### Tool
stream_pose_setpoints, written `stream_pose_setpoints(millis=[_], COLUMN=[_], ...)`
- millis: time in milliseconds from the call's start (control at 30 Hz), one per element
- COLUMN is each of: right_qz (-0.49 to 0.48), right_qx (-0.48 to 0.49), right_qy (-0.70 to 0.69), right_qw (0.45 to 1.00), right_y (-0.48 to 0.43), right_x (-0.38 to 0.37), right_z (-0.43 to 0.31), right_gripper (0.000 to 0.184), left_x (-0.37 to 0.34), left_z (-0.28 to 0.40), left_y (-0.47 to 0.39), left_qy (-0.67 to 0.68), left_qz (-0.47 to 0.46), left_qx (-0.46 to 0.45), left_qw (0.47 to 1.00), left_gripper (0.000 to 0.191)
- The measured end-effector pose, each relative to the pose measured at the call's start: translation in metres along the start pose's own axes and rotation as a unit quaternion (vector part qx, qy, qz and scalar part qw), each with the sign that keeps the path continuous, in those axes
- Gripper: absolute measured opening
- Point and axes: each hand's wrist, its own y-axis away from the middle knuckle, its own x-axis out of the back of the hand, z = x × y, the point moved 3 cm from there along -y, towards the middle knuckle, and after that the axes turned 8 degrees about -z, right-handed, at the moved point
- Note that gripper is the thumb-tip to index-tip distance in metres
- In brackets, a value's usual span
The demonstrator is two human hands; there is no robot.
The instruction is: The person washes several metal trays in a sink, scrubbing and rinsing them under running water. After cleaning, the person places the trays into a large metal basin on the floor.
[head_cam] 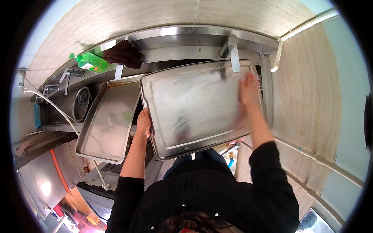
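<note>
A large metal baking tray [198,102] lies tilted over the sink in front of me, its broad face wet and streaked. My left hand [143,123] grips its left edge, thumb on top. Near the upper right of that face is my right hand [250,90], blurred, fingers stretched out, with water drops flying beside it. Whether it presses on the metal is hard to tell. A second metal tray [110,122] with a raised rim rests to the left, partly under the large one. The faucet [233,49] reaches over the large tray's far edge.
Along the back ledge are a green pump bottle [94,62] and a dark cloth [123,54] draped over another faucet. A round metal bowl [81,103] stands in the left basin. A white hose [55,104] crosses at left. Pipes [317,160] run along the right wall.
</note>
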Motion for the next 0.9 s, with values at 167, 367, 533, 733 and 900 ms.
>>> stream_pose_setpoints(millis=[167,367,533,733,900], right_qz=[-0.037,-0.026,-0.146,-0.052,0.001], right_qx=[0.004,0.448,0.525,0.243,0.17], right_qy=[-0.058,-0.141,-0.151,-0.025,0.082], right_qw=[0.998,0.882,0.825,0.968,0.982], right_y=[-0.034,0.099,0.059,-0.037,-0.066], right_x=[0.006,-0.02,-0.027,-0.017,0.025], right_z=[-0.036,-0.292,-0.317,-0.097,0.002], right_gripper=[0.058,0.046,0.04,0.036,0.036], left_x=[0.0,0.001,-0.019,-0.012,-0.011], left_z=[0.005,-0.034,-0.025,-0.032,-0.016], left_y=[0.006,0.013,0.023,0.017,0.018], left_qy=[-0.01,-0.013,-0.09,-0.092,-0.147], left_qz=[0.028,0.072,0.094,0.094,0.088], left_qx=[-0.017,-0.054,-0.09,-0.083,-0.088], left_qw=[0.999,0.996,0.987,0.988,0.981], left_gripper=[0.039,0.039,0.04,0.042,0.042])
